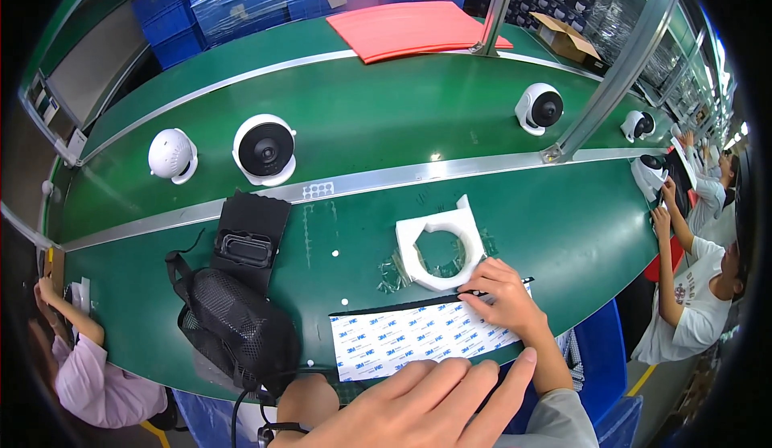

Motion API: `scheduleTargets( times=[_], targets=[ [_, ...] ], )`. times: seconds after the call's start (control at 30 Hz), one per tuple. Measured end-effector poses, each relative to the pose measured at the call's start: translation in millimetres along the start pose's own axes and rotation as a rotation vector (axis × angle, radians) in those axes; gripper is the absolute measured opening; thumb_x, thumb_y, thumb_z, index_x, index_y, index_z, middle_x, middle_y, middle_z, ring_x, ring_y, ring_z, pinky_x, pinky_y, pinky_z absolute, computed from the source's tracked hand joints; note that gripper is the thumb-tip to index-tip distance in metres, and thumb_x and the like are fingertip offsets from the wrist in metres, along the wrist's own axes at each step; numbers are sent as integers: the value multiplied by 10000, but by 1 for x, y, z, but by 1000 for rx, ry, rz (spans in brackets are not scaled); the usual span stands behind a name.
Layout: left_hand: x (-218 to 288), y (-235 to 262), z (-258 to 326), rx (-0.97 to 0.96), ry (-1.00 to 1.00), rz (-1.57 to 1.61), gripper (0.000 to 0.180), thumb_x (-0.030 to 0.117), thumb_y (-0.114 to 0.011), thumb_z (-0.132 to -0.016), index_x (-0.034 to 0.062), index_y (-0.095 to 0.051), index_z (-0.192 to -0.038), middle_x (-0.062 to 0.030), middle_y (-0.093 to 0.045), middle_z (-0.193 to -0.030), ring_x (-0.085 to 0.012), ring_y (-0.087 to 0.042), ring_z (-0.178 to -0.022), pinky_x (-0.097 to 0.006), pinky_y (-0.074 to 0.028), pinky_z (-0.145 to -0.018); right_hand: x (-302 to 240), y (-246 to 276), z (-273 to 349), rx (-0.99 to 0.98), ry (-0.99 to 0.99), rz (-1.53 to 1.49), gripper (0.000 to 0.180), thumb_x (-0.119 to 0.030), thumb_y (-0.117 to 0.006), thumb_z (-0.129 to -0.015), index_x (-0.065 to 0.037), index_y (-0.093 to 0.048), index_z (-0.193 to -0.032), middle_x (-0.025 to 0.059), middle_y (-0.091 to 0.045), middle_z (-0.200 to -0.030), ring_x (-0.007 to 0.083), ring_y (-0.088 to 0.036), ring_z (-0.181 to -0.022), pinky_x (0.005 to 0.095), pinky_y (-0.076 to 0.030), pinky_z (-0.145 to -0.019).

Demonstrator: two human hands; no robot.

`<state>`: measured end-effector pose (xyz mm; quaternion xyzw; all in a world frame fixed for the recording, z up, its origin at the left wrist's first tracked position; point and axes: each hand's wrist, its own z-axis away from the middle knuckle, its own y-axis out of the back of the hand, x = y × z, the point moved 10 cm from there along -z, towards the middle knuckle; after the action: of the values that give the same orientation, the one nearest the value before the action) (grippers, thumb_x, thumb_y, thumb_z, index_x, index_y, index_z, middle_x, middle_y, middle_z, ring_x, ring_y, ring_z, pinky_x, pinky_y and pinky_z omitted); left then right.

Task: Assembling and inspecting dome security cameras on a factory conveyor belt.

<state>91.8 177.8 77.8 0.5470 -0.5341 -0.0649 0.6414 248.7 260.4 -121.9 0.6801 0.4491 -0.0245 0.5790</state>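
Observation:
A white adhesive-backed sheet (402,339) with a repeated blue print and a black edge strip lies at the near edge of the green table. My right hand (507,299) pinches this sheet at its far black edge, thumb and fingers together. Large in the foreground, my left hand (426,408) has its fingers stretched out above the near side of the sheet, holding nothing visible. Just beyond my right hand stands a white foam ring (410,259), with clear tape (392,275) sticking out at its sides.
Left of the sheet lie a black mesh bag (233,319) and a black flat piece (249,231). White cameras (265,150) stand on the belt beyond the metal rail (378,181). Pink foam sheets (410,26) lie farther back. People work at both sides; a blue bin (603,359) is lower right.

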Motion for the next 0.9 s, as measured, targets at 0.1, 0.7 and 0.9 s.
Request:
scheduleTargets(
  times=[0.1, 0.7, 0.9],
  targets=[
    [0, 1, 1, -6, -4, -4, 727, 449, -724, -872, -42, -592, -1391, -113, -619, -1082, -265, -616, -985, -362, -530, -879, 2, -1, -1, -8, -6, 3, 134, -91, -847, -781, -55, -783, -893, 70, -695, -888, 271, -658, -860, 394, -524, -794],
    [-3, -2, -2, 14, -23, -69, 695, 418, -723, -878, -35, -595, -1390, -121, -626, -1104, -272, -628, -991, -369, -538, -879, 6, -4, 2, -25, -31, -8, 152, -134, -866, -781, -59, -754, -851, 73, -671, -859, 282, -640, -840, 401, -518, -766],
    [-2, -3, -2, 13, -41, -103, 712, 416, -751, -857, -27, -596, -1392, -130, -619, -1162, -280, -637, -1022, -370, -540, -902, 4, -4, 0, -21, -13, -15, 152, -127, -863, -783, -55, -750, -854, 74, -673, -855, 278, -643, -825, 400, -518, -748]
  ],
)
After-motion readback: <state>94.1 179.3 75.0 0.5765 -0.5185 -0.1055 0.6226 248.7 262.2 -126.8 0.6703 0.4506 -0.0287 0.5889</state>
